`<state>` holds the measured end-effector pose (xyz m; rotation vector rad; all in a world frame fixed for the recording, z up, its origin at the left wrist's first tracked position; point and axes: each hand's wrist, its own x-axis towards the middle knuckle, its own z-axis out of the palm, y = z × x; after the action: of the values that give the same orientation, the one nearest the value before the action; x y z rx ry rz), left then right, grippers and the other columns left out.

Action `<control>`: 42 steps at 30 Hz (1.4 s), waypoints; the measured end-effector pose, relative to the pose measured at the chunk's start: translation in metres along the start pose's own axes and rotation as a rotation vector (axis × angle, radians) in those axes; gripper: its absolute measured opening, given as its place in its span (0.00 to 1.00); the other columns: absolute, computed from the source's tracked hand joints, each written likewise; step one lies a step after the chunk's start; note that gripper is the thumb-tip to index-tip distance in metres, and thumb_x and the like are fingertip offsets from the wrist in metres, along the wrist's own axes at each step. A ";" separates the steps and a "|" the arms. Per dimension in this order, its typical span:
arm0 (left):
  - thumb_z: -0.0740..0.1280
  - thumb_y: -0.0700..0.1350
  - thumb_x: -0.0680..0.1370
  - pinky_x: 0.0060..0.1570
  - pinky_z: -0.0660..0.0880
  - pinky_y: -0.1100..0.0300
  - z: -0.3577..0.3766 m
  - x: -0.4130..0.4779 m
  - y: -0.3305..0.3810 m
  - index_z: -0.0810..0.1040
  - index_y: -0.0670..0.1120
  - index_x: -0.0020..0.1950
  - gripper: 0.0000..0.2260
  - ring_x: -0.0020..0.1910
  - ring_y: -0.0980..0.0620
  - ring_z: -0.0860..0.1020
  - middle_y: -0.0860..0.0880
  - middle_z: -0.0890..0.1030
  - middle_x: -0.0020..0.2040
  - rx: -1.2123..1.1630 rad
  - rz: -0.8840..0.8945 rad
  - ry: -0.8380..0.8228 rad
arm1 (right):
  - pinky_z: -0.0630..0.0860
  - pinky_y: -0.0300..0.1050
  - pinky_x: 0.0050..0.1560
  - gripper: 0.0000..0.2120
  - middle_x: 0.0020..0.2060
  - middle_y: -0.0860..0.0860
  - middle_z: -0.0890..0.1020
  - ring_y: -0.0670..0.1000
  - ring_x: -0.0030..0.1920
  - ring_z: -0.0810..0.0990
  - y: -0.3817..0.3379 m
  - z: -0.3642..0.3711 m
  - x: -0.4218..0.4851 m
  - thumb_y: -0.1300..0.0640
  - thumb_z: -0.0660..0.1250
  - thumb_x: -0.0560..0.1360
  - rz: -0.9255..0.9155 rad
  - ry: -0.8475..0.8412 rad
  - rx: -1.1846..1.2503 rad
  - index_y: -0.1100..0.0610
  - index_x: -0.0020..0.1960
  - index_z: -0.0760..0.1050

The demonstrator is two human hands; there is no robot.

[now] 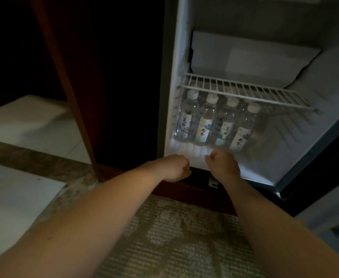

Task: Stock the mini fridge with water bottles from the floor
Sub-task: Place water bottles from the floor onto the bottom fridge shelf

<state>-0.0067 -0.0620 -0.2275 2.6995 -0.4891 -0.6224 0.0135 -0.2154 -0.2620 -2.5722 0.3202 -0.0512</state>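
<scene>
The mini fridge [171, 77] stands open in a dark wooden cabinet. Several clear water bottles [203, 123] with white caps and printed labels stand in a row on its bottom floor, under a white wire shelf [245, 91]. My left hand [173, 167] hovers at the fridge's front lip, fingers curled, holding nothing. My right hand [222, 162] is just right of it, over the fridge floor in front of the bottles, fingers also curled and empty. Neither hand touches a bottle.
The fridge door [315, 157] hangs open to the right. A white freezer box [245, 57] sits above the shelf. A wooden cabinet panel [68, 87] stands to the left. Patterned carpet [174, 237] lies below, pale floor tiles [24, 127] at left.
</scene>
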 end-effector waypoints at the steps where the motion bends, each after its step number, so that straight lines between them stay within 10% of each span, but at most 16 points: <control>1: 0.58 0.48 0.80 0.57 0.72 0.55 -0.001 -0.010 -0.009 0.77 0.41 0.58 0.14 0.56 0.44 0.76 0.42 0.78 0.57 0.037 -0.001 0.001 | 0.72 0.45 0.44 0.10 0.44 0.55 0.79 0.58 0.48 0.79 -0.008 0.002 -0.005 0.49 0.63 0.76 -0.033 -0.120 -0.052 0.56 0.44 0.75; 7: 0.55 0.49 0.82 0.53 0.70 0.56 -0.009 -0.065 -0.068 0.74 0.41 0.62 0.17 0.60 0.44 0.75 0.44 0.75 0.62 0.152 -0.146 -0.134 | 0.71 0.38 0.34 0.16 0.47 0.57 0.78 0.52 0.44 0.78 -0.075 0.014 -0.044 0.54 0.66 0.76 -0.185 -0.710 -0.308 0.63 0.60 0.75; 16: 0.56 0.51 0.81 0.67 0.64 0.55 -0.010 -0.172 -0.170 0.65 0.42 0.72 0.22 0.71 0.43 0.66 0.42 0.65 0.73 0.225 -0.383 -0.171 | 0.75 0.47 0.50 0.11 0.54 0.60 0.80 0.56 0.51 0.79 -0.169 0.082 -0.107 0.58 0.64 0.77 -0.496 -0.776 -0.351 0.61 0.55 0.78; 25: 0.54 0.51 0.82 0.64 0.65 0.55 0.000 -0.292 -0.243 0.70 0.39 0.69 0.21 0.68 0.43 0.68 0.41 0.68 0.70 0.155 -0.669 -0.306 | 0.70 0.43 0.39 0.07 0.48 0.58 0.79 0.56 0.46 0.78 -0.205 0.162 -0.196 0.61 0.61 0.76 -0.805 -0.954 -0.690 0.59 0.53 0.75; 42: 0.60 0.65 0.75 0.51 0.71 0.48 0.087 -0.465 -0.309 0.57 0.43 0.75 0.37 0.65 0.36 0.72 0.40 0.62 0.74 -0.153 -1.284 -0.725 | 0.78 0.47 0.54 0.15 0.55 0.54 0.79 0.54 0.54 0.78 -0.263 0.238 -0.300 0.50 0.66 0.76 -1.273 -0.999 -0.718 0.58 0.58 0.76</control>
<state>-0.3627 0.3758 -0.2540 2.2441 1.2183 -1.8229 -0.1970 0.1951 -0.3189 -2.5431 -1.8920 0.9708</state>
